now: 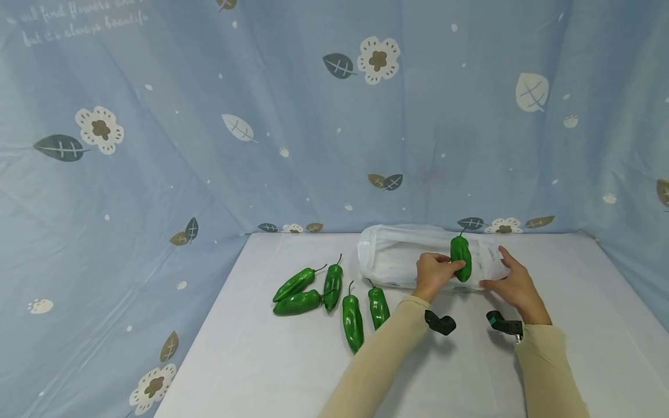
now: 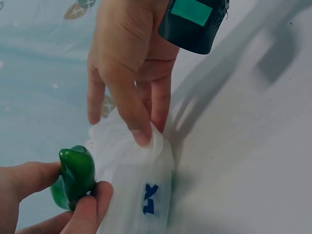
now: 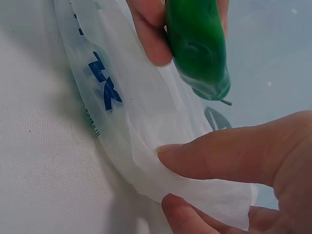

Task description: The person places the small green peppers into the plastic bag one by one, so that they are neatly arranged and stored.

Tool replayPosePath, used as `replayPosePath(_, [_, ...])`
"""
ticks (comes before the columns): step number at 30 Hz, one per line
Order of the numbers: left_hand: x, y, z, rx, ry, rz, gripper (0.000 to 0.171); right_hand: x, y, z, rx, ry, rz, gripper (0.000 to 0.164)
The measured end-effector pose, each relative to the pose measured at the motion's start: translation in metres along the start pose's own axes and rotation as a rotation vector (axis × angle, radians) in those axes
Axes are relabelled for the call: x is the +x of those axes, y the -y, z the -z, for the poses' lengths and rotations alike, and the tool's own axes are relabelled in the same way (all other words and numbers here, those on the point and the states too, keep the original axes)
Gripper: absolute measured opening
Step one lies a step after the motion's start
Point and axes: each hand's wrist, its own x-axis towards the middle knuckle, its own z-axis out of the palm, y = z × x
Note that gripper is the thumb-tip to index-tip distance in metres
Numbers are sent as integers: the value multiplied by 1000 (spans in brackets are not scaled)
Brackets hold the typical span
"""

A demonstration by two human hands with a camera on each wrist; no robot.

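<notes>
From far I watch five loose peppers [image 1: 353, 323] on the table [image 1: 235, 360], left of all the fingers; next, the white bag [image 1: 394, 264] lies under and beyond the left hand [image 1: 432, 274]; this hand's fingers are clamped on the held pepper [image 1: 461, 252], whose long axis crosses the bag's length; rightmost, the right hand [image 1: 518, 287] pinches the bag's edge, farther from that pepper.
</notes>
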Motion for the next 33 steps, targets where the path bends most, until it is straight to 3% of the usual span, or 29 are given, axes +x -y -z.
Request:
replayPosePath(16, [4,6,-12,50,-16,-14,28,-1,3,2,-6,-7,-17,115])
replayPosePath(25, [7,10,-17,80,-20,-6,29,-2,0,0,-10,-20,48,114])
replayPosePath(33, [8,14,-21,109,-25,-11,28,0,-2,-3,-11,-20,43,115])
